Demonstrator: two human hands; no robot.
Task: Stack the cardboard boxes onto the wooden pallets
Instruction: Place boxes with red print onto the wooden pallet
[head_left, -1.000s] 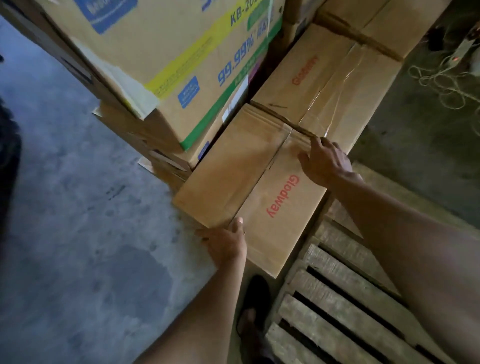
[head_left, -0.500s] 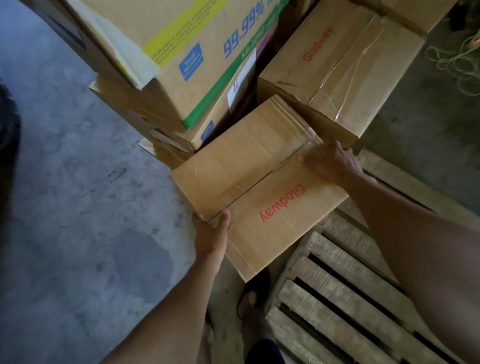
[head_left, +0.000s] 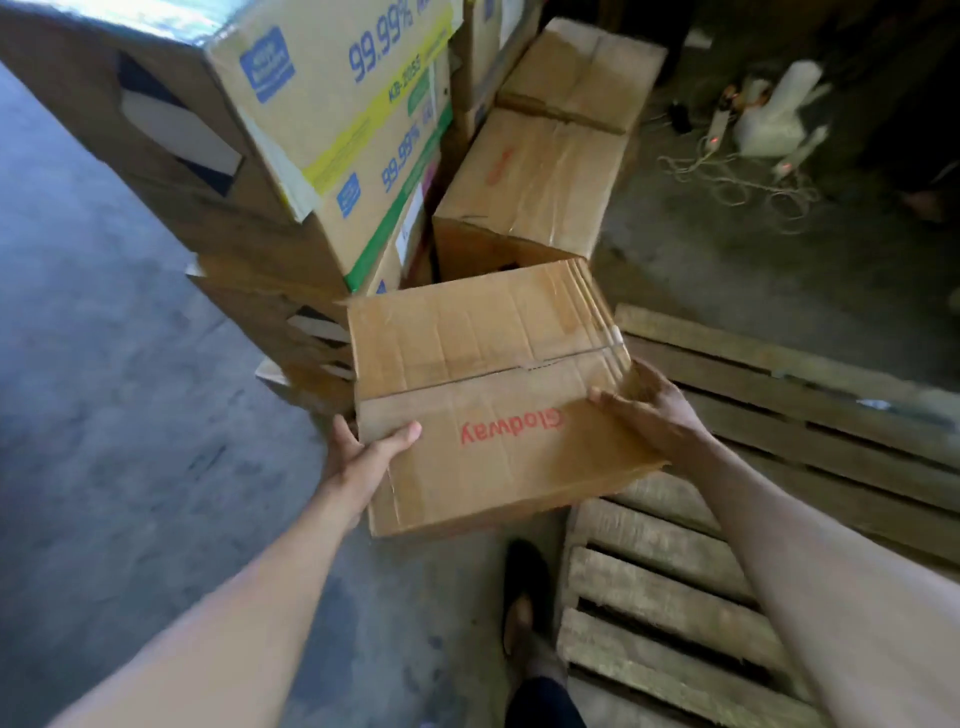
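Observation:
A brown cardboard box with red "Glodway" print is lifted in front of me, clear of the stack. My left hand grips its near left corner, thumb on top and fingers underneath. My right hand holds its right edge, fingers curled over the side. Two wooden pallets lie on the floor to the right: the near one below the box and a second one behind it.
A stack of printed cartons stands at the upper left. Another Glodway box sits behind the lifted one. Cables and a white bag lie on the concrete at the upper right. My sandalled foot is beside the near pallet.
The box has come off the stack and swung toward me and to the right, over the near pallet's corner. Both hands moved with it, keeping their hold.

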